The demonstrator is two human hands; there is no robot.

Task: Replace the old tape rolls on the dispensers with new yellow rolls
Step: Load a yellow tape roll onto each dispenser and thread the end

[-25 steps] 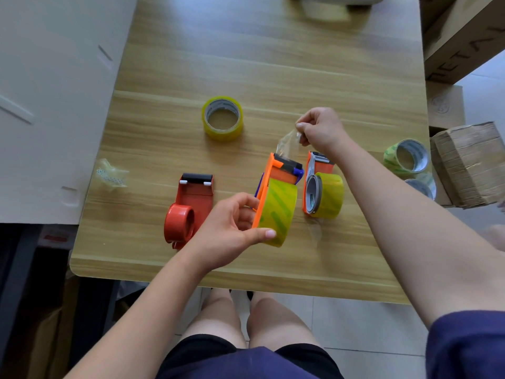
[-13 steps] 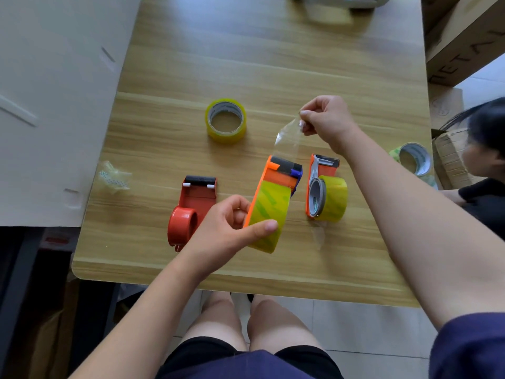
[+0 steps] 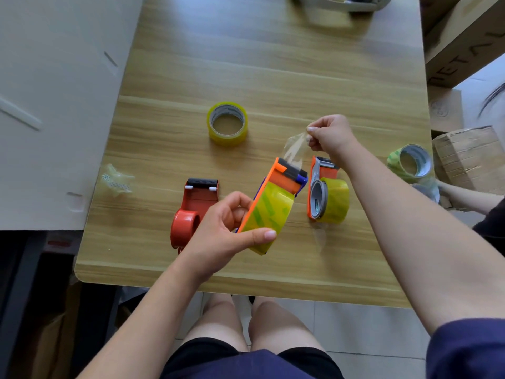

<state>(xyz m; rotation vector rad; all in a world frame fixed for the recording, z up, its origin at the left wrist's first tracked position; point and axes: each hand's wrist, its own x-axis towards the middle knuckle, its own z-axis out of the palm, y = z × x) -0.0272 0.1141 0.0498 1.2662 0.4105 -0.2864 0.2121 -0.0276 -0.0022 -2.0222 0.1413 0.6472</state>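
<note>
My left hand point(image 3: 221, 228) grips an orange dispenser point(image 3: 276, 198) loaded with a yellow roll, held tilted above the table. My right hand point(image 3: 330, 135) pinches the clear tape end point(image 3: 293, 147) that runs out of the dispenser's blade end. A second orange dispenser point(image 3: 323, 192) with a yellow roll stands on the table just right of it. A red dispenser point(image 3: 194, 206) without a roll lies to the left. A loose yellow roll point(image 3: 227, 123) lies flat farther back.
A crumpled wad of used tape point(image 3: 116, 179) lies near the wooden table's point(image 3: 273, 64) left edge. Greenish rolls point(image 3: 410, 162) sit at the right edge, beside cardboard boxes point(image 3: 470, 157) and another person's arm point(image 3: 464, 195). A pale dispenser point(image 3: 347, 2) lies at the far edge.
My right hand drew the tape end up and away from the dispenser, lengthening the strip. My left hand tilted the dispenser and shifted it slightly. Another person appeared at the right.
</note>
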